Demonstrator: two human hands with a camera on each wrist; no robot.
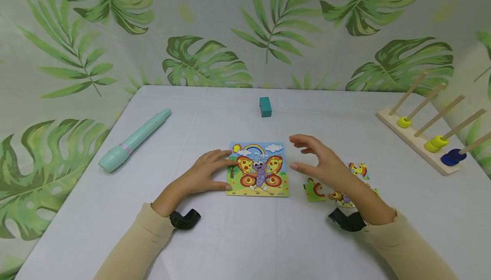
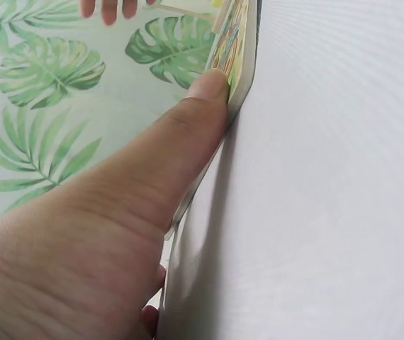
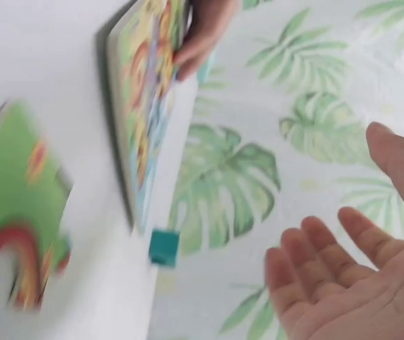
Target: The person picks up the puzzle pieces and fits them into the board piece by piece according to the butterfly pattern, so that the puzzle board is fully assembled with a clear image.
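A square butterfly picture puzzle lies flat in the middle of the table. My left hand rests at its left side, fingertips on the edge and thumb on the lower left corner. The left wrist view shows that thumb against the board's edge. To the right of the puzzle, my right hand hovers with fingers spread from the thumb, holding nothing. Beneath and beside the right forearm lie several loose puzzle pieces, among them a green one and a butterfly one; the forearm partly hides them.
Behind the puzzle stands a small teal block. A mint-green microphone-shaped object lies at the left. On the right is a wooden peg stand with yellow and blue beads. Leaf-patterned cloth hangs behind the white table.
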